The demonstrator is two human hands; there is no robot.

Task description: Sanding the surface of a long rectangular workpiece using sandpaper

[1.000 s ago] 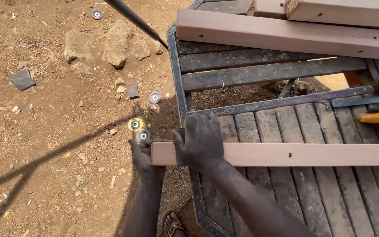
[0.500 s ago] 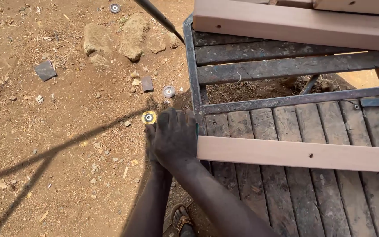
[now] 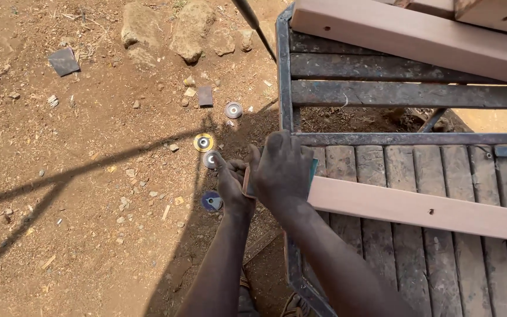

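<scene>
A long pale wooden plank (image 3: 418, 208) lies across the slatted workbench (image 3: 382, 161), its left end sticking out over the metal frame. My right hand (image 3: 283, 170) is clamped over the top of that end. A thin teal edge (image 3: 313, 168) shows under the palm; what it is I cannot tell. My left hand (image 3: 230, 185) curls against the plank's end face from the left, touching the right hand.
Several small discs lie on the dirt left of the bench: yellow (image 3: 203, 142), grey (image 3: 233, 110), silver (image 3: 210, 159), blue (image 3: 211, 201). Rocks (image 3: 189, 32) sit farther back. More pale planks (image 3: 406, 38) rest across the bench's far side. A dark rod (image 3: 253, 23) leans in.
Half a second ago one hand covered the plank's end. Now my left hand shows apart at the end face and my right hand sits on top. The plank has hardly moved.
</scene>
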